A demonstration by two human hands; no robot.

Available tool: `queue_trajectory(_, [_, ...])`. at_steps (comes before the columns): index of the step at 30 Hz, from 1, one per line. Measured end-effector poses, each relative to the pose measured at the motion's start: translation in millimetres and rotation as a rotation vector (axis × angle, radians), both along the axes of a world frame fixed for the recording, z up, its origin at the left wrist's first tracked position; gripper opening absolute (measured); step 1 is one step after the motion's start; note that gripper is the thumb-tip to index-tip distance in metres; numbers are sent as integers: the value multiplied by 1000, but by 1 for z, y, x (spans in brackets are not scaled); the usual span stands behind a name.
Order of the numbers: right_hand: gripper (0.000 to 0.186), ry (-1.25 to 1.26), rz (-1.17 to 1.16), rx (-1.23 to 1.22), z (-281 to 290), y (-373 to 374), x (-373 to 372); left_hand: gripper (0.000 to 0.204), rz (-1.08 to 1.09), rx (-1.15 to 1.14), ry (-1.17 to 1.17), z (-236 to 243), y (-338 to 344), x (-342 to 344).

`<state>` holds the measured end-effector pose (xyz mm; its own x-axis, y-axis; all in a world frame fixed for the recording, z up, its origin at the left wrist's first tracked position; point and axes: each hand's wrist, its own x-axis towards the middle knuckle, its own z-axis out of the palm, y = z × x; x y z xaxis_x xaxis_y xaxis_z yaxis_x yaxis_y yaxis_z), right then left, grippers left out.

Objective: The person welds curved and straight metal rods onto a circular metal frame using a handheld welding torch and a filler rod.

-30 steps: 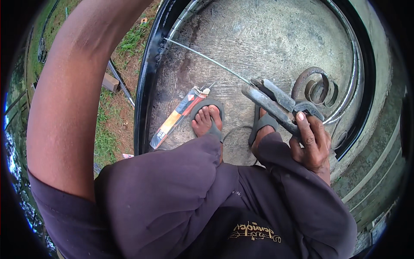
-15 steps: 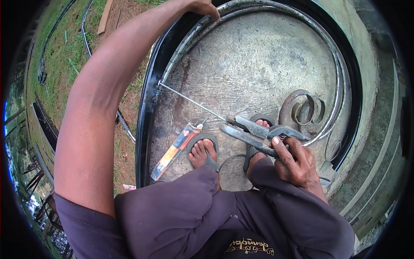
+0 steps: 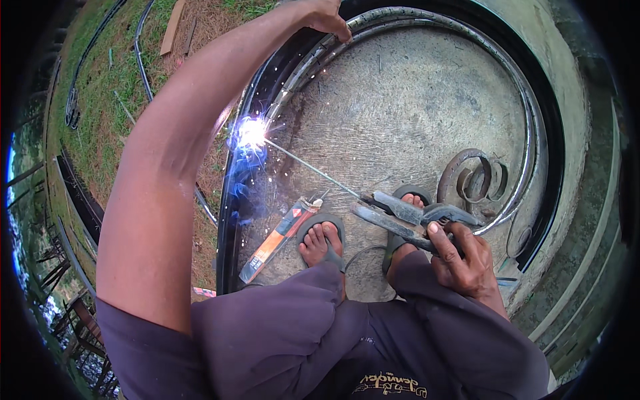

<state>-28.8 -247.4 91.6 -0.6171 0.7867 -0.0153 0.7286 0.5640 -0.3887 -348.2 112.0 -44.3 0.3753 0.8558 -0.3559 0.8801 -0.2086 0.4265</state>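
In my right hand (image 3: pixel 465 261) is a worn grey welding electrode holder (image 3: pixel 393 217), with my fingers closed round its handle. A thin welding rod (image 3: pixel 310 168) runs from its jaws to the upper left. At the rod's far end a bright arc (image 3: pixel 252 132) burns, with sparks and bluish smoke, where a curved silver metal bar (image 3: pixel 293 81) meets the black curved metal frame (image 3: pixel 555 133). The glare hides the joint. My left arm reaches forward, and my left hand (image 3: pixel 327 17) grips the bar at the top; some of its fingers are hidden.
A long opened packet of rods (image 3: pixel 277 241) lies beside my sandalled left foot (image 3: pixel 321 241). Scroll-shaped metal strips (image 3: pixel 470 177) rest on the concrete slab (image 3: pixel 400 100), inside the frame. Grass (image 3: pixel 100 133) with loose bent bars borders the left; a concrete ledge (image 3: pixel 567 80) is at the right.
A bright arc with sparks and smoke has appeared at the rod's tip, where none burned before. The whole view has shifted slightly; both hands keep their holds.
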Motion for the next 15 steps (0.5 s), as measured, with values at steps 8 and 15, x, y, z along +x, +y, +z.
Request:
queue_trajectory(8, [69,16,24,-15,2,4,-2,127,-9,12,-9,-5,3,1])
queue_trajectory(15, [68,7,30,18,1,5,-4,131,-13,-1,-106,-1,0,-3])
